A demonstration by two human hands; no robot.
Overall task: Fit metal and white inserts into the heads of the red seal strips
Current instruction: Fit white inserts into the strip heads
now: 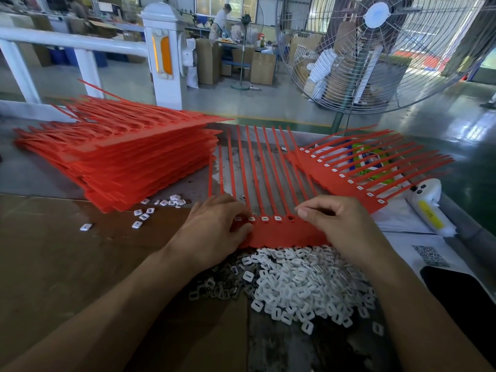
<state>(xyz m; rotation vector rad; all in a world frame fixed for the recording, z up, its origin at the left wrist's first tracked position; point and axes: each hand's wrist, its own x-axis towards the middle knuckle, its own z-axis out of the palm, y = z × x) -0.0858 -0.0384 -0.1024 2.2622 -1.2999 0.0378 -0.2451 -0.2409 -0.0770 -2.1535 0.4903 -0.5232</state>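
A red seal strip sheet [279,232] lies in front of me, tails pointing away. Several of its heads hold white inserts, and one open head [290,218] shows near my right thumb. My left hand [214,226] rests on the sheet's left end, its curled fingers pressing the heads there. My right hand [338,224] hovers over the right end with fingers curled and thumb against forefinger; whether it pinches an insert is hidden. A heap of white inserts [303,285] and darker metal inserts [214,285] lies just below the sheet.
A tall stack of red strip sheets [120,159] sits at the left, with loose filled inserts [161,208] beside it. Another sheet with inserts fitted [357,170] lies at the right. A white bottle [429,208], a dark phone [464,299] and a big floor fan [375,49] are nearby.
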